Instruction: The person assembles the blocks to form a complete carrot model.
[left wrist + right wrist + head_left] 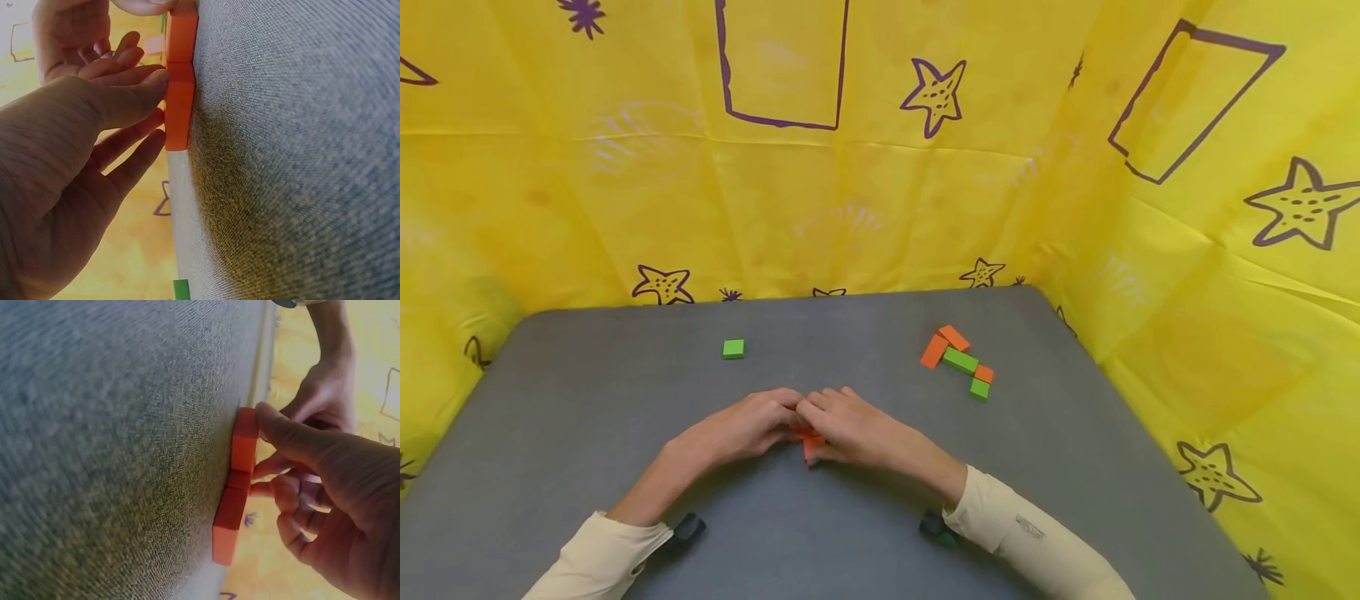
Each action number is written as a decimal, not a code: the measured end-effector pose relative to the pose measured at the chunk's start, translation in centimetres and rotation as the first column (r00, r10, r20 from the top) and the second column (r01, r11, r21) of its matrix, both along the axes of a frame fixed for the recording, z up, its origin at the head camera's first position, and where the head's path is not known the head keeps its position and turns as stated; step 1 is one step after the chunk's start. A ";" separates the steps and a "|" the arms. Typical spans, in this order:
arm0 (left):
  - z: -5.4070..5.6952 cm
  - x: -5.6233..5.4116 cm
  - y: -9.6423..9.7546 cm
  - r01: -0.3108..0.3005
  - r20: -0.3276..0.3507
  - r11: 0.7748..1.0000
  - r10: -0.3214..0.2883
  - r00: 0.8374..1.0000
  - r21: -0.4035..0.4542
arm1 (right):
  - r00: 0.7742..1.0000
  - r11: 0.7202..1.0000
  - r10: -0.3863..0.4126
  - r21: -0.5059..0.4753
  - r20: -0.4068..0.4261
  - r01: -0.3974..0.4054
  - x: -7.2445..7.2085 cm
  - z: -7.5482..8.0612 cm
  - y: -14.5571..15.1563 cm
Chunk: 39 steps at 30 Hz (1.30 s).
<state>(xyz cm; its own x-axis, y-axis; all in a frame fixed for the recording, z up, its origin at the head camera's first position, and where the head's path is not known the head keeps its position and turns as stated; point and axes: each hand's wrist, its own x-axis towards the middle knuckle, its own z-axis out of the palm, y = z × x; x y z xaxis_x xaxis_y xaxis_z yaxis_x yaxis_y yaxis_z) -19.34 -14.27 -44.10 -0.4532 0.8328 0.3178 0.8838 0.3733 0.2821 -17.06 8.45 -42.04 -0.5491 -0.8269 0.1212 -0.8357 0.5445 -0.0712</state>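
Note:
In the head view my left hand (758, 427) and right hand (853, 429) meet over a few orange blocks (812, 447), mostly hidden under the fingers. The left wrist view shows two orange blocks end to end on the table; my left thumb and fingers pinch the nearer orange block (179, 115). At the farther orange block (183, 31) is the right thumb. From the right wrist, my right thumb lies on the end of an orange block (245, 440), its fingers curled at the far side. Another orange block (228, 531) continues the row at an angle.
A green block (733, 349) lies alone toward the back left of the grey table (625, 358). Back right is a chain of several blocks, including an orange block (934, 351) and a green block (960, 360). A yellow patterned cloth (880, 200) borders the table.

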 end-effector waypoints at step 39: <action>0.1 0.4 -0.1 -0.019 0.039 0.999 0.021 0.999 -0.045 | 0.872 0.873 -0.480 -0.045 0.097 0.485 -3.2 2.9 18.1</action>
